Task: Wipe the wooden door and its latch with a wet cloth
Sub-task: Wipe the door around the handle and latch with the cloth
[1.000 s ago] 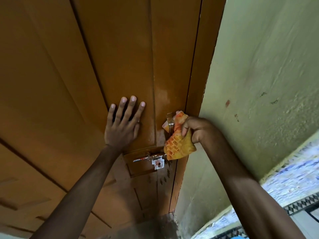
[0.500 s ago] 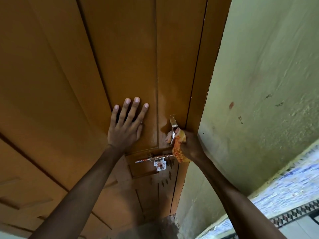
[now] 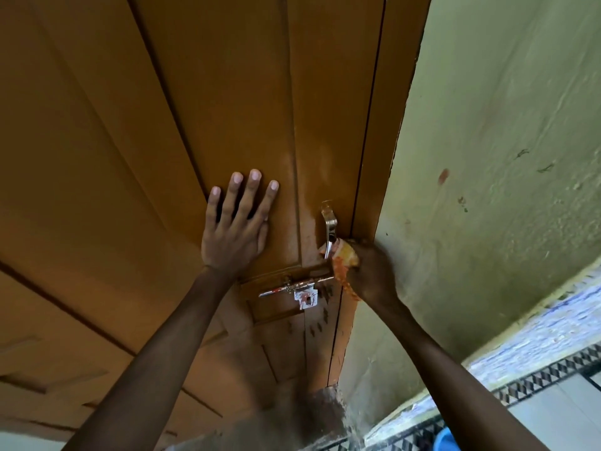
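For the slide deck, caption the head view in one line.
Left hand flat on the wooden door while the right hand presses an orange cloth at the metal latch.

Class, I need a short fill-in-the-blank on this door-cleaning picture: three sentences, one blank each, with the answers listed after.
1. The left hand lies flat on the wooden door with its fingers ____.
2. The right hand grips an orange ____ at the base of the metal handle.
3. The sliding bolt latch sits ____ the handle.

Missing words: spread; cloth; below
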`<state>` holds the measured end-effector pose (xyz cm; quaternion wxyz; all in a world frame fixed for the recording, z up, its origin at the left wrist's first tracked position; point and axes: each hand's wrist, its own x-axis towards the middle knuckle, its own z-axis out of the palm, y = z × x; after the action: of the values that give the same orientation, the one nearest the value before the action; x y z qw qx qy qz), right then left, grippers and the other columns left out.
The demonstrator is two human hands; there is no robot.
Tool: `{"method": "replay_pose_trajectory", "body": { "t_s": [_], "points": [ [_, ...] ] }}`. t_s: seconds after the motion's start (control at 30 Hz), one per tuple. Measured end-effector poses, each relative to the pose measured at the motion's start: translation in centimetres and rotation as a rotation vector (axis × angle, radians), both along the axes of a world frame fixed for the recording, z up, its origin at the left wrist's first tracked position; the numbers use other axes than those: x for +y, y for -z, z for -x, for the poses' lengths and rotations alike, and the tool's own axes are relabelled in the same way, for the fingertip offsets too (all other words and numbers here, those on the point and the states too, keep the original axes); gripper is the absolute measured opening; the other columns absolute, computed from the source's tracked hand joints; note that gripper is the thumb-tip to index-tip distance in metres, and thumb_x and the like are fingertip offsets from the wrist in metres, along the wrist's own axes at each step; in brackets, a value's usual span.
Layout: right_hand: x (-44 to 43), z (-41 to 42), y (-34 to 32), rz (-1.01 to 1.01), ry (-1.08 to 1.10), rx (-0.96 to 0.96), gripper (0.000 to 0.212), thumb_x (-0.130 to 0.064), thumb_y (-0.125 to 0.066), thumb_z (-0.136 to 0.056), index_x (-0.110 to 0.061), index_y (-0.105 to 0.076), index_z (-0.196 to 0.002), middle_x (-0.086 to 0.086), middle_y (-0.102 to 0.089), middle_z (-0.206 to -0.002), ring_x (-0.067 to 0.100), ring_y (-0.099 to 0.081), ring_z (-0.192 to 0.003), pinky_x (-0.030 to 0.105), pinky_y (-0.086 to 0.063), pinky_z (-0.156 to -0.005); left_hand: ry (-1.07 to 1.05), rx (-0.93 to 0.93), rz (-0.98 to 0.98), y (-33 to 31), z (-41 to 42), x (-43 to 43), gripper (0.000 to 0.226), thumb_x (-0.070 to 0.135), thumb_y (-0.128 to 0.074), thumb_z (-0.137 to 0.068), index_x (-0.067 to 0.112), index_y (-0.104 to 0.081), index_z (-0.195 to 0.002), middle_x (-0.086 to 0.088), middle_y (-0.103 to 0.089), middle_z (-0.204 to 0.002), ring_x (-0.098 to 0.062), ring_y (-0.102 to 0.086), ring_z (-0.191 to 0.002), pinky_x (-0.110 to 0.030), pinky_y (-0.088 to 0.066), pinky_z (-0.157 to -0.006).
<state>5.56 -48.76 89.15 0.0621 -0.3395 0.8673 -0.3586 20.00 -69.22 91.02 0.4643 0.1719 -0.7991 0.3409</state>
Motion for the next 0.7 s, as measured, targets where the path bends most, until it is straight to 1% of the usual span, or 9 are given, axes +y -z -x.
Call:
{"method": "replay_pose_trajectory", "body": {
  "t_s": [0.07, 0.13, 0.23, 0.3, 0.37, 0.47, 0.5, 0.57, 0.7],
  "points": [
    [1.4, 0.2, 0.4, 0.087, 0.127, -0.032, 0.025, -0.023, -0.060, -0.093, -0.013, -0.072, -0.113, 0.008, -0.072, -0.103, 0.027, -0.067, -0.097, 0.035, -0.052, -0.085, 0.009, 0.008, -0.002, 0.0, 0.2, 0.0, 0.068, 0.033, -0.056, -0.097, 0.023, -0.028, -0.159, -0.006, -0.003, -0.169, -0.026, -0.005, -0.155, -0.047, -0.010, -0.125],
    [3.2, -0.2, 1.4, 0.196, 0.221, -0.249, 0.024, -0.030, -0.056, -0.096, -0.018, -0.072, -0.108, 0.000, -0.072, -0.096, 0.021, -0.067, -0.089, 0.035, -0.053, -0.085, 0.019, 0.012, -0.001, -0.1, 0.2, 0.0, 0.067, 0.032, -0.056, -0.097, 0.023, -0.030, -0.158, -0.006, -0.004, -0.168, -0.025, -0.006, -0.155, -0.047, -0.011, -0.125],
    [3.7, -2.0, 3.9, 0.320, 0.311, -0.551, 0.020, -0.029, -0.052, -0.097, -0.020, -0.069, -0.103, 0.002, -0.073, -0.100, 0.024, -0.069, -0.093, 0.047, -0.056, -0.089, 0.034, 0.004, -0.017, -0.4, 0.2, 0.0, 0.065, 0.032, -0.055, -0.098, 0.024, -0.031, -0.158, -0.006, -0.004, -0.168, -0.025, -0.005, -0.155, -0.047, -0.012, -0.125],
    [2.4, -3.7, 4.9, 0.356, 0.395, -0.461, 0.016, -0.012, -0.049, -0.096, -0.018, -0.064, -0.095, 0.006, -0.068, -0.096, 0.031, -0.067, -0.095, 0.044, -0.055, -0.087, 0.041, -0.004, -0.024, -0.5, 0.2, -0.2, 0.062, 0.031, -0.053, -0.099, 0.024, -0.033, -0.157, -0.006, -0.004, -0.168, -0.025, -0.004, -0.155, -0.047, -0.011, -0.125],
    [0.7, -6.1, 5.1, 0.433, 0.403, -0.372, 0.015, -0.009, -0.048, -0.098, -0.014, -0.062, -0.096, 0.008, -0.066, -0.093, 0.030, -0.066, -0.094, 0.040, -0.054, -0.084, 0.052, -0.005, -0.032, -0.4, 0.0, -0.2, 0.060, 0.031, -0.053, -0.100, 0.024, -0.035, -0.157, -0.006, -0.007, -0.167, -0.025, -0.004, -0.155, -0.047, -0.010, -0.125],
    [-2.1, -9.0, 5.6, 0.454, 0.277, -0.292, 0.024, -0.024, -0.038, -0.105, -0.013, -0.053, -0.121, 0.002, -0.065, -0.105, 0.004, -0.066, -0.095, 0.020, -0.054, -0.086, 0.066, -0.012, -0.040, -0.3, -0.3, -0.1, 0.060, 0.031, -0.051, -0.101, 0.024, -0.033, -0.158, -0.006, -0.009, -0.166, -0.025, -0.003, -0.155, -0.046, -0.009, -0.126],
    [-2.7, -9.5, 5.5, 0.462, 0.252, -0.269, 0.029, -0.031, -0.038, -0.105, -0.016, -0.049, -0.126, 0.002, -0.063, -0.109, 0.003, -0.065, -0.099, 0.021, -0.054, -0.088, 0.067, -0.018, -0.040, -0.3, -0.3, -0.1, 0.061, 0.031, -0.050, -0.101, 0.024, -0.030, -0.158, -0.007, -0.005, -0.167, -0.025, -0.001, -0.155, -0.046, -0.008, -0.126],
    [-3.6, -10.1, 6.5, 0.532, 0.237, -0.257, 0.040, -0.042, -0.046, -0.099, -0.021, -0.047, -0.132, 0.006, -0.061, -0.123, 0.016, -0.062, -0.112, 0.037, -0.052, -0.098, 0.073, -0.023, -0.039, -0.4, -0.3, -0.3, 0.062, 0.031, -0.048, -0.102, 0.024, -0.026, -0.160, -0.006, 0.003, -0.168, -0.024, 0.002, -0.155, -0.046, -0.007, -0.125],
    [-2.8, -9.7, 8.0, 0.394, 0.068, -0.199, 0.036, -0.024, -0.057, -0.096, -0.019, -0.052, -0.132, -0.006, -0.062, -0.124, 0.008, -0.059, -0.115, 0.037, -0.049, -0.103, 0.087, -0.008, -0.025, -0.3, -0.4, -0.2, 0.058, 0.031, -0.045, -0.103, 0.025, -0.029, -0.158, -0.005, -0.002, -0.169, -0.023, -0.001, -0.155, -0.046, -0.010, -0.124]
  ]
}}
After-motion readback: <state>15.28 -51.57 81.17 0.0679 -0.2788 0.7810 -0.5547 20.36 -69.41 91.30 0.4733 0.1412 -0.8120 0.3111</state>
